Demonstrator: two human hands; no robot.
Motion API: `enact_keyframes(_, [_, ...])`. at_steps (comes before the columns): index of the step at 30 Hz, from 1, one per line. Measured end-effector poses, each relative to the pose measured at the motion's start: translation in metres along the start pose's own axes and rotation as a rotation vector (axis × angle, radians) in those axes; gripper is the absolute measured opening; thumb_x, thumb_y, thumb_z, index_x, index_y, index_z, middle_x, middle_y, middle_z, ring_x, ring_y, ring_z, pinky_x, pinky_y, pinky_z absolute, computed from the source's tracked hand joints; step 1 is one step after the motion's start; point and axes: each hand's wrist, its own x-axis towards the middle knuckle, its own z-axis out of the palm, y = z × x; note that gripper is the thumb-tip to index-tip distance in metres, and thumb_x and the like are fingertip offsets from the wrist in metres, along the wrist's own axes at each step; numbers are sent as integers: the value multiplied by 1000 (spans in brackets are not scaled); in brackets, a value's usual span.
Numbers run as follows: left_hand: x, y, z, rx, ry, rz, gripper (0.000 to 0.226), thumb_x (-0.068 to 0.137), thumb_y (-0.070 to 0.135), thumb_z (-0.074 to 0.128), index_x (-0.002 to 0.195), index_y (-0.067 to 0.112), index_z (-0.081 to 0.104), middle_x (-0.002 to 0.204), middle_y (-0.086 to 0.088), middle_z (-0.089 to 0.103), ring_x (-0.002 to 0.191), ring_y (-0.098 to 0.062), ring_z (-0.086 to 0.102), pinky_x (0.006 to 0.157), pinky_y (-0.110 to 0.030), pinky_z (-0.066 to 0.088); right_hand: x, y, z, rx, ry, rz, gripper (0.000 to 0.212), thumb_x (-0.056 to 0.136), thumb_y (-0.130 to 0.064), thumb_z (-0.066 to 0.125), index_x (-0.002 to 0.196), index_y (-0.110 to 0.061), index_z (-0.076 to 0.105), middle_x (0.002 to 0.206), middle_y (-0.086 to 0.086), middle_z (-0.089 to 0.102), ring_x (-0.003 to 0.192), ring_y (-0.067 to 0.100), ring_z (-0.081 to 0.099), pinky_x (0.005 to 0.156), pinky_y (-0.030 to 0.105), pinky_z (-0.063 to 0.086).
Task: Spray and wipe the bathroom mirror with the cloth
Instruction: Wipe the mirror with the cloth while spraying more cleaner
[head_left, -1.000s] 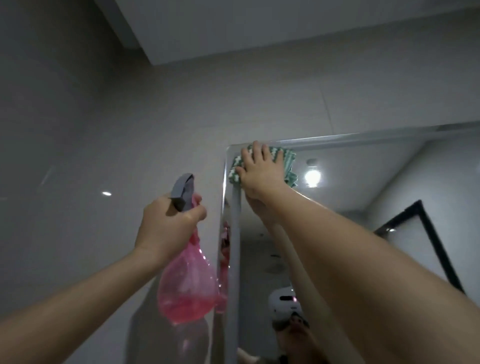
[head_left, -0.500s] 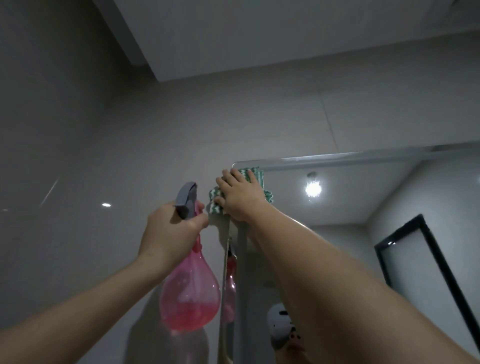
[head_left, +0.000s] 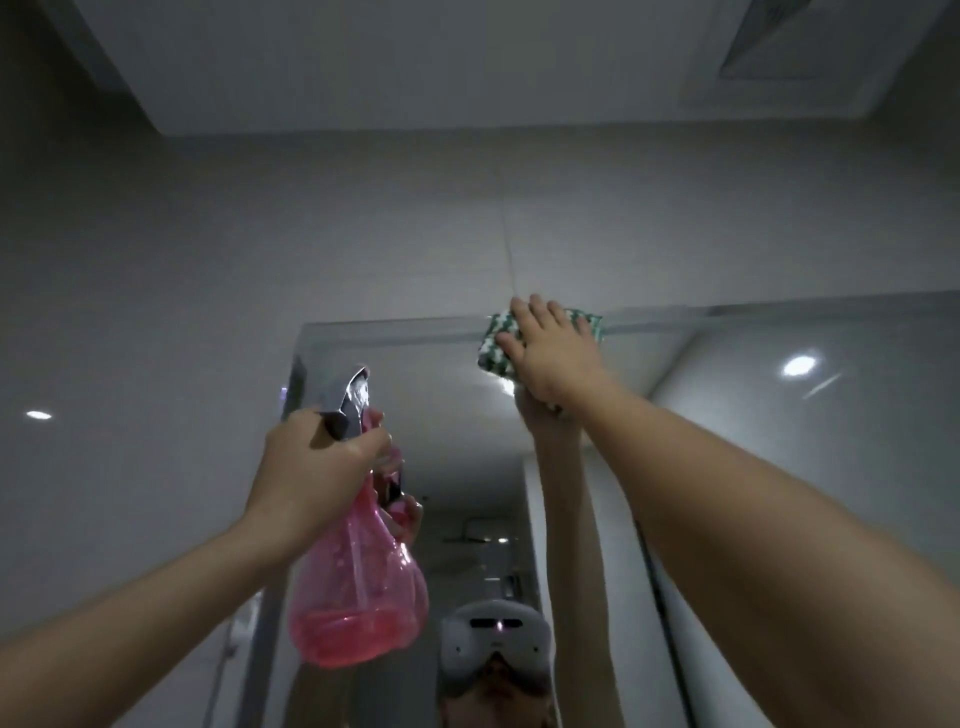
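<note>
The bathroom mirror (head_left: 727, 415) fills the lower right of the head view, its top edge running across at mid height. My right hand (head_left: 553, 353) presses a green-and-white patterned cloth (head_left: 493, 343) flat against the glass at the mirror's top edge, fingers straight and spread. My left hand (head_left: 317, 452) grips the grey trigger head of a pink translucent spray bottle (head_left: 358, 587), held up in front of the mirror's left side. Pink liquid sits in the bottle's bottom.
Grey tiled wall (head_left: 156, 312) lies left of and above the mirror, with the white ceiling (head_left: 415, 62) overhead. The mirror reflects my arms, a white headset (head_left: 496, 639), a ceiling light (head_left: 800, 365) and a dark door frame.
My right hand has slid the cloth rightward along the mirror's top edge, away from the top left corner. The view has shifted right; the bottle stays raised in my left hand.
</note>
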Motion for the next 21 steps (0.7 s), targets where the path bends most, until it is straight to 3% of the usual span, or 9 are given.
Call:
enact_keyframes(5, [-18, 17, 57, -35, -92, 26, 13, 80, 2, 64, 72, 12, 66, 59, -1, 56, 39, 0, 51, 36, -9, 34, -29, 96, -20, -22, -9, 134, 59, 101, -47, 19, 152, -22, 3, 160, 3, 0, 146, 22, 3, 117, 46, 3])
enact_keyframes(9, [-32, 32, 93, -41, -189, 61, 14, 86, 1, 58, 73, 6, 62, 62, -8, 54, 35, -3, 52, 34, -9, 34, -50, 143, -27, -39, -9, 191, 59, 101, -47, 19, 152, -21, 4, 160, 4, 1, 146, 22, 4, 117, 46, 3])
enact_keyframes(12, [-43, 39, 117, -71, -226, 52, 7, 86, 2, 59, 83, 2, 65, 82, -25, 65, 50, -9, 60, 39, -10, 41, -67, 152, -24, -64, 9, 164, 58, 101, -46, 19, 152, -19, 7, 159, 5, 5, 146, 22, 5, 116, 46, 3])
enact_keyframes(16, [-70, 36, 139, -90, -249, 13, 8, 83, 3, 62, 87, -4, 65, 91, -30, 66, 67, -34, 67, 55, -28, 58, -106, 150, -16, -43, -9, 92, 58, 101, -46, 17, 152, -20, 4, 159, 5, 2, 146, 23, 2, 116, 46, 0])
enact_keyframes(19, [-103, 34, 147, -122, -288, -58, 8, 80, 8, 64, 86, 4, 67, 89, -24, 68, 70, -38, 68, 70, -54, 58, -154, 147, -11, -34, -47, 31, 59, 101, -47, 17, 152, -22, 2, 159, 3, -1, 146, 22, -1, 117, 46, -2])
enact_keyframes(21, [-131, 33, 151, -125, -270, -107, 8, 75, 15, 67, 82, 18, 70, 90, -15, 71, 75, -34, 70, 72, -53, 57, -189, 144, -6, -42, -78, -13, 59, 101, -48, 18, 151, -24, 1, 159, 2, -2, 146, 21, -2, 118, 45, -3])
